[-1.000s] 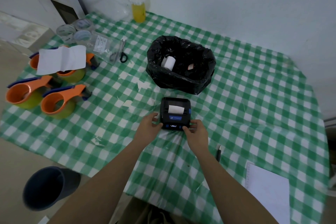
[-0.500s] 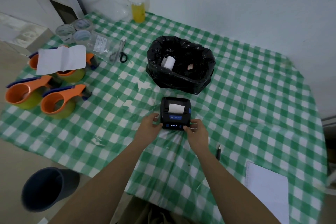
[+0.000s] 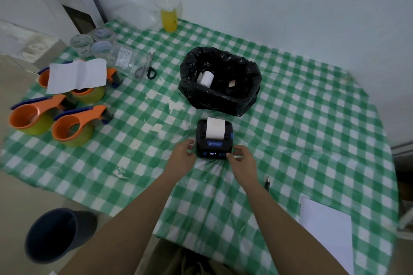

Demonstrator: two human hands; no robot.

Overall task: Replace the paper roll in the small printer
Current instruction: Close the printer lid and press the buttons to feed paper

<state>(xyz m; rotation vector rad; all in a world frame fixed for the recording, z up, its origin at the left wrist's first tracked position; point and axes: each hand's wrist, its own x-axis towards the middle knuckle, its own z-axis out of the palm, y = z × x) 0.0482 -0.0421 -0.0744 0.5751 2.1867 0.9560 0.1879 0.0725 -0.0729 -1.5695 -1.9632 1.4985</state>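
A small black printer (image 3: 214,147) with blue buttons and a lit display sits on the green checked tablecloth (image 3: 290,131), lid closed. A white paper strip (image 3: 215,129) sticks out of its slot toward the far side. My left hand (image 3: 183,154) holds the printer's left side and my right hand (image 3: 242,158) holds its right front corner. Just behind the printer stands a bin lined with a black bag (image 3: 220,96), with a white paper roll (image 3: 205,78) and a small pinkish scrap inside.
Three orange tape dispensers (image 3: 71,127) stand at the left, one under a white sheet (image 3: 77,75). Scissors (image 3: 150,69), clear tape rolls (image 3: 91,44) and a yellow cup (image 3: 169,18) lie farther back. A pen (image 3: 267,182) and notepad (image 3: 328,230) are right; a dark bucket (image 3: 53,234) is on the floor.
The paper strip has fed out of the printer and is now much longer. Both hands stay on the printer's sides.
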